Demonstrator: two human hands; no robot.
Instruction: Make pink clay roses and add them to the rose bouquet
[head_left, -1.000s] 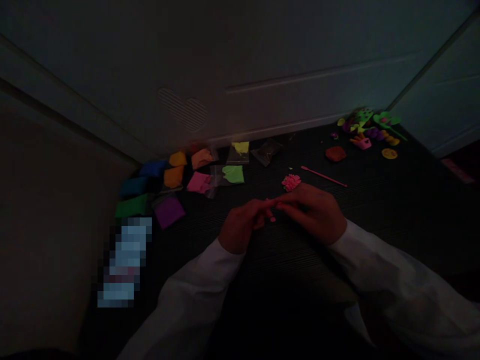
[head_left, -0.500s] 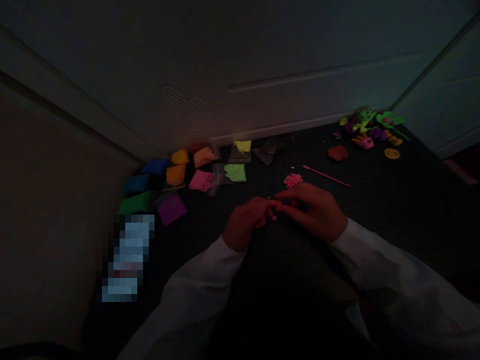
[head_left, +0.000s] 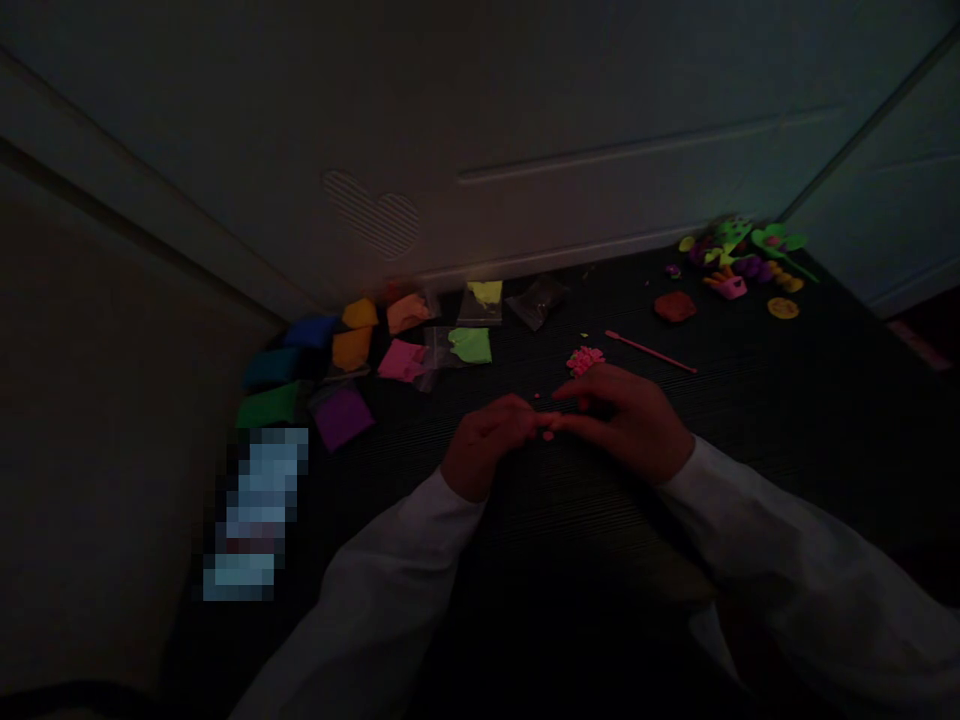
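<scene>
My left hand (head_left: 487,442) is closed, its fingers curled and its tips meeting the right thumb. Whatever lies between those fingertips is too small and dark to make out. My right hand (head_left: 628,420) faces it with thumb and index finger apart; the thumb touches the left fingertips. Just below the fingertips lies a small pink piece of clay (head_left: 548,436), and a tinier pink bit (head_left: 537,396) sits above them. Beyond the right hand is a pink clay flower cluster (head_left: 585,360) with green specks. A thin pink modelling stick (head_left: 651,352) lies behind that hand.
Bags of coloured clay, among them a purple one (head_left: 343,417) and a light green one (head_left: 471,345), line the left and back. A pixelated bright rectangle (head_left: 259,510) lies left. Back right are a reddish-brown lump (head_left: 675,306), a yellow disc (head_left: 783,308) and clay figures (head_left: 731,255).
My left hand has turned slightly and its fingers have curled in against the right thumb. The right hand has barely moved. The pieces on the table stay in place.
</scene>
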